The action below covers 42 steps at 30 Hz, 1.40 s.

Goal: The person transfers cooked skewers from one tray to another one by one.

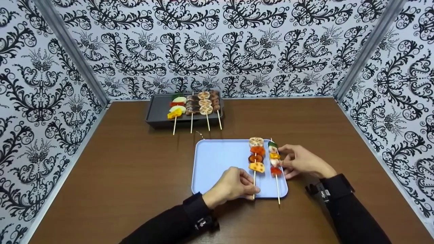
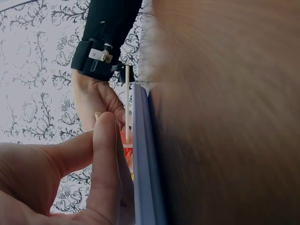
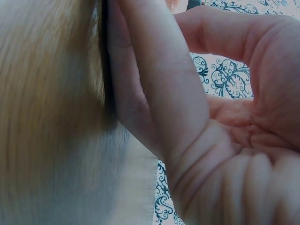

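My left hand point(image 1: 234, 184) pinches the stick of a skewer point(image 1: 256, 159) between thumb and fingertips, near its lower end. The skewer carries a lotus root slice, an orange piece, a dark-rimmed round slice and a spotted yellow piece. It lies over the right part of a light blue tray point(image 1: 220, 162). A second skewer point(image 1: 275, 156), with green, white, yellow and red pieces, runs along the right rim. Around that rim is my right hand point(image 1: 300, 161), its fingertips right at the second skewer's food. I cannot tell whether it grips skewer or tray; its fingertips are out of the right wrist view.
A dark grill plate point(image 1: 159, 105) stands behind the tray, to its left. Several skewers lie on it: vegetables point(image 1: 177, 107), dark strips point(image 1: 192, 105), lotus root slices point(image 1: 205, 103) and brown chunks point(image 1: 215, 101). Patterned walls point(image 1: 217, 51) enclose the brown table point(image 1: 129, 162).
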Available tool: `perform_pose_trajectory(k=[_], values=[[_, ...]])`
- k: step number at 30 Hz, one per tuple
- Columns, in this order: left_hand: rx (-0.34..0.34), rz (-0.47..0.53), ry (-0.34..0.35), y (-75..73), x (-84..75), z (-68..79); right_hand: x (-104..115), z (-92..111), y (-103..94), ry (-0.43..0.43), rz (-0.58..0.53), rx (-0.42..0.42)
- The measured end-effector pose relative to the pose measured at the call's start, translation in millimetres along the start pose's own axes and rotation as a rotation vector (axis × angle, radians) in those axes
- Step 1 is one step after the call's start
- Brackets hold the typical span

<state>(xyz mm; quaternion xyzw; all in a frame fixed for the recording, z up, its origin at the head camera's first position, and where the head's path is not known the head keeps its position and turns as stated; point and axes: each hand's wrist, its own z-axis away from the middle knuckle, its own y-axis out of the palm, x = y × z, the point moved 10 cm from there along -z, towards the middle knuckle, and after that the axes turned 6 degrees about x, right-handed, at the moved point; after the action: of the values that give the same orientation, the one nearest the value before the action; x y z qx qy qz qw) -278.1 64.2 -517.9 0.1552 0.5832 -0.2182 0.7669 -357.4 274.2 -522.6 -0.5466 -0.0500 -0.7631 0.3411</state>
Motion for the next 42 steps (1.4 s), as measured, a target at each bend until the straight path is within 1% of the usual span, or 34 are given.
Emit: perform_pose_trajectory(k=[4,6,9,15,19,22,25,28,34,37,40,42], values=[[0.034,0.083,-0.006,6.4,2.9,-0.6,0,1,0.4,0.001,0.003,0.003],[0.043,0.102,-0.009,8.6,3.8,-0.6,0,1,0.2,0.001,0.006,0.004],[0.064,0.114,-0.009,12.1,4.4,-0.6,0,1,-0.6,-0.002,0.008,0.002],[0.128,0.115,0.008,20.6,4.4,-0.6,1,1,0.7,-0.023,-0.006,0.019],[0.146,0.12,0.001,23.1,4.5,-0.8,1,0,1.6,-0.026,-0.01,0.021],[0.166,0.082,0.002,23.6,2.9,-0.3,0,-1,1.7,-0.024,-0.012,0.019],[0.185,0.016,0.019,23.3,0.1,0.4,-1,-1,1.0,-0.02,-0.005,0.014],[0.19,-0.029,0.03,22.4,-1.8,0.7,-2,-1,-0.1,-0.014,0.007,0.008],[0.188,-0.054,0.034,20.0,-5.4,1.1,-1,0,-1.1,-0.008,0.028,0.001],[0.175,-0.078,0.049,16.6,-8.7,1.3,-1,0,-0.9,-0.008,0.026,0.002],[0.142,-0.115,0.072,10.0,-13.1,1.7,-1,0,-0.2,-0.011,0.016,0.009],[0.112,-0.159,0.093,4.5,-17.2,2.3,0,1,0.4,-0.015,0.015,0.016]])
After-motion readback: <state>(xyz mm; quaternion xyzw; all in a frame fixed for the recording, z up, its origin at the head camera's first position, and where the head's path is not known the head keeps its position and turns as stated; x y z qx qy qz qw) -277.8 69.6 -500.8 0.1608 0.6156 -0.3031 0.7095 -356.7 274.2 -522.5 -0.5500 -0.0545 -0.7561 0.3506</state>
